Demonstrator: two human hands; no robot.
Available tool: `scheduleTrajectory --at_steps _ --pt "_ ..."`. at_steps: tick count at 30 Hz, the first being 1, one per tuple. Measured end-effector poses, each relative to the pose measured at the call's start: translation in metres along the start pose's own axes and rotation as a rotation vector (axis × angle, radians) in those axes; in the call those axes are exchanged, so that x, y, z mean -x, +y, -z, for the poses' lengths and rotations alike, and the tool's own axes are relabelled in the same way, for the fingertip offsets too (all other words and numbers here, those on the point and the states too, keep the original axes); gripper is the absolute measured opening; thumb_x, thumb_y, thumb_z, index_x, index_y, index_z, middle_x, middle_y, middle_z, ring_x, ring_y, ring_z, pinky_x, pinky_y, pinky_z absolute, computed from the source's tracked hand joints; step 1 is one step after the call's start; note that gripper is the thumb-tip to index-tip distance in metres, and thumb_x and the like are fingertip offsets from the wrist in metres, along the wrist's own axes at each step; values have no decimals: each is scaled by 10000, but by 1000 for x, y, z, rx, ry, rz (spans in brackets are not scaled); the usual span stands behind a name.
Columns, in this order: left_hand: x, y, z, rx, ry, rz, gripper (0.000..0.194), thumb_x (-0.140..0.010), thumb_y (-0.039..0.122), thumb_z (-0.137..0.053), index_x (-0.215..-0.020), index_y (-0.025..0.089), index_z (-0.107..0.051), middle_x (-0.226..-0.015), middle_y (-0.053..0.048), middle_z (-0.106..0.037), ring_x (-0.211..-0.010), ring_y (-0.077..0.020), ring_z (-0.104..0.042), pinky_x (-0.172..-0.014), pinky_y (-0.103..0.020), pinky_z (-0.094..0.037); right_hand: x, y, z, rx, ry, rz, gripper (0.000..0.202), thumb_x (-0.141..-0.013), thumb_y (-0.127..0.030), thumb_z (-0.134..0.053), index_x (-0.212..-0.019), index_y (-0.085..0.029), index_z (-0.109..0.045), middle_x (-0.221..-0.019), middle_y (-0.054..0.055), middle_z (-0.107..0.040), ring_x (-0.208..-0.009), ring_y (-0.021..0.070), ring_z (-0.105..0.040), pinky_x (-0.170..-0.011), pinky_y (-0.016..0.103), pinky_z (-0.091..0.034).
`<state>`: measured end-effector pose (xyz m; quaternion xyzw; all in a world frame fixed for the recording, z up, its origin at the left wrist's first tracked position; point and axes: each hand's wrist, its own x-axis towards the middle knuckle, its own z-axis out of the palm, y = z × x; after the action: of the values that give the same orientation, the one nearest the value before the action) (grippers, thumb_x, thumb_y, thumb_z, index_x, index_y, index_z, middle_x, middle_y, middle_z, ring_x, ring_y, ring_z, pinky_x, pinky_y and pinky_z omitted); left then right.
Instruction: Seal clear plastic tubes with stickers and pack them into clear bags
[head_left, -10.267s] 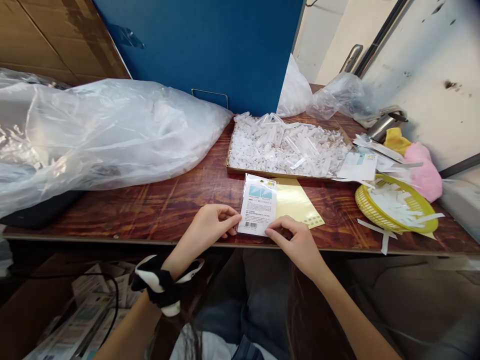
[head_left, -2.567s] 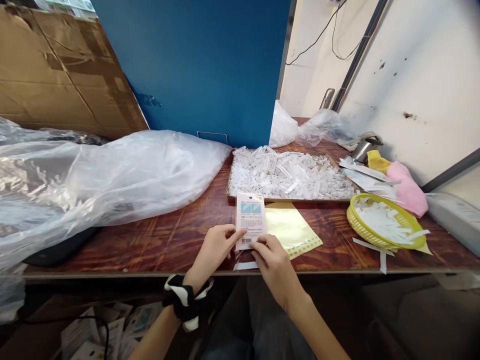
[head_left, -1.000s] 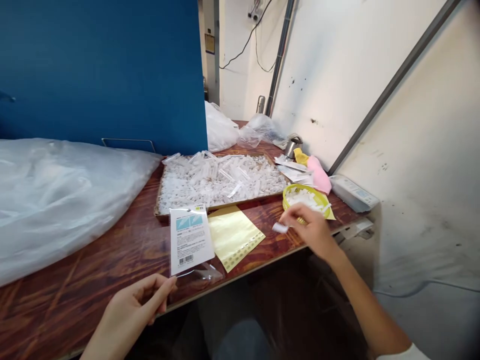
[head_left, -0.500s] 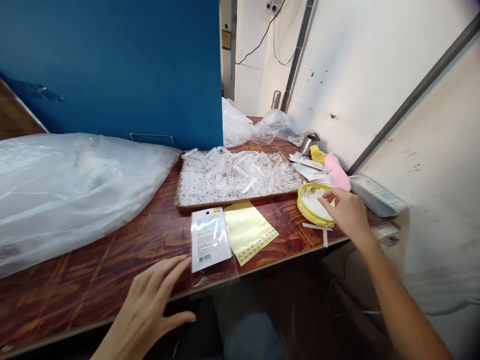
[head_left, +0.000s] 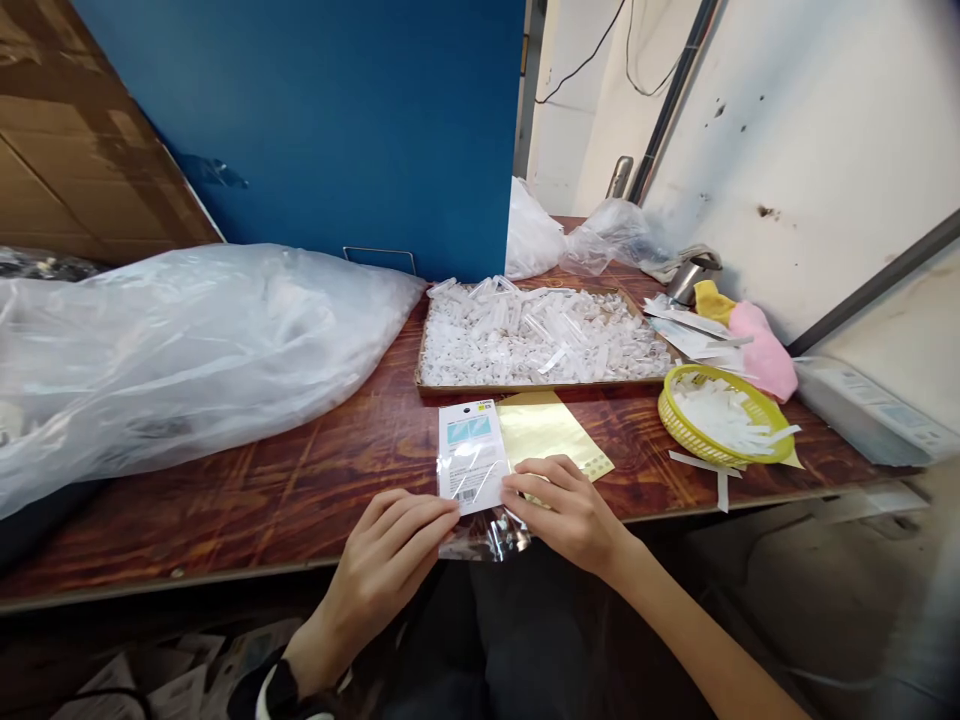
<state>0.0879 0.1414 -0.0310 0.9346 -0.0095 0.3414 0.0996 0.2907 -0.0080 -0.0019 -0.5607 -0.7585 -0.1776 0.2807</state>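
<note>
A clear plastic packaging bag (head_left: 495,535) with a white printed card (head_left: 472,455) inside lies at the table's front edge, its lower flap reaching past that edge. My left hand (head_left: 401,550) is closed on its left side, the fingertips at the card's lower left corner and the thumb hidden. On the bag's right side my right hand (head_left: 570,510) holds with its fingers bent, its thumb out of sight. Beneath and beyond the right fingers is a yellow sheet (head_left: 559,430) with a row of round marks along one edge.
Behind the bag stands a shallow cardboard tray (head_left: 525,388) heaped with small clear-and-white pieces. At right, a yellow basket (head_left: 675,415) holds white strips; more strips lie beside it. A large plastic sack (head_left: 225,350) covers the left side. A blue panel (head_left: 337,130) rises behind.
My right hand has left the yellow basket and come left to the bag. My left hand has moved in onto the bag's left side. The view has turned left.
</note>
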Motion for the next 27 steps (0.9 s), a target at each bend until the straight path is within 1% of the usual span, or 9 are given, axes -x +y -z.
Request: scheduleTrajectory --at_steps 3,6,10,13,15,19,21,24,27 --pt "-5 1 1 -25 2 10 222 -824 114 -616 -1031 196 -608 -983 -51 -701 -916 -184 -606 -827 -339 -407 1 -1 -3 -40 -6 -7 115 -868 -107 -550 -947 -130 -630 -967 78 -696 -952 205 -581 -774 341 -485" --pt "-10 1 2 7 42 49 130 -845 107 -590 -927 198 -634 -878 -20 -700 -815 -154 -592 -753 -312 -388 6 -2 -6 -108 -29 -22 141 -867 -94 -538 -965 -125 -634 -962 92 -685 -952 213 -561 -785 350 -496" --pt "-16 1 2 124 9 220 87 -865 181 -582 -837 207 -661 -828 -19 -666 -779 -148 -556 -711 -295 -385 10 -5 -9 -312 -11 -205 180 -875 -95 -520 -1000 -145 -641 -940 95 -650 -935 203 -536 -800 345 -497" --pt "-21 3 3 242 -50 361 140 -862 252 -579 -777 212 -683 -785 -20 -644 -762 -151 -555 -710 -284 -412 7 -9 -12 -449 44 -361 145 -879 -139 -535 -950 -171 -657 -849 71 -619 -855 188 -533 -740 324 -487" --pt "-25 3 6 347 -81 507 142 -831 319 -603 -800 210 -689 -750 -16 -645 -717 -150 -571 -672 -266 -435 3 -13 -13 -525 69 -477 117 -881 -174 -544 -873 -183 -660 -785 51 -608 -804 180 -539 -703 308 -472" --pt "-36 -1 10 517 -40 916 371 -857 466 -468 -870 148 -660 -657 -28 -645 -570 -140 -578 -516 -228 -443 -2 -17 -14 -639 13 -712 143 -886 -191 -524 -790 -183 -629 -768 31 -609 -747 160 -561 -676 278 -445" --pt "-42 -4 7 590 -94 1022 423 -860 490 -429 -816 132 -651 -619 -34 -638 -520 -140 -579 -451 -215 -427 -4 -17 -14 -653 -17 -772 141 -877 -195 -523 -770 -181 -615 -761 27 -606 -725 154 -560 -667 269 -435" --pt "-49 -7 -3 731 -246 1066 327 -810 448 -532 -788 137 -631 -581 -10 -630 -458 -132 -588 -425 -199 -429 -5 -16 -15 -652 -33 -834 139 -859 -223 -543 -742 -179 -605 -752 24 -606 -713 155 -557 -662 263 -427" --pt "-53 -6 -8 784 -274 1061 254 -794 390 -573 -750 143 -615 -560 11 -623 -452 -118 -595 -467 -188 -451 -5 -15 -16 -668 -43 -890 163 -839 -266 -572 -704 -178 -598 -715 15 -603 -677 151 -546 -638 254 -418"
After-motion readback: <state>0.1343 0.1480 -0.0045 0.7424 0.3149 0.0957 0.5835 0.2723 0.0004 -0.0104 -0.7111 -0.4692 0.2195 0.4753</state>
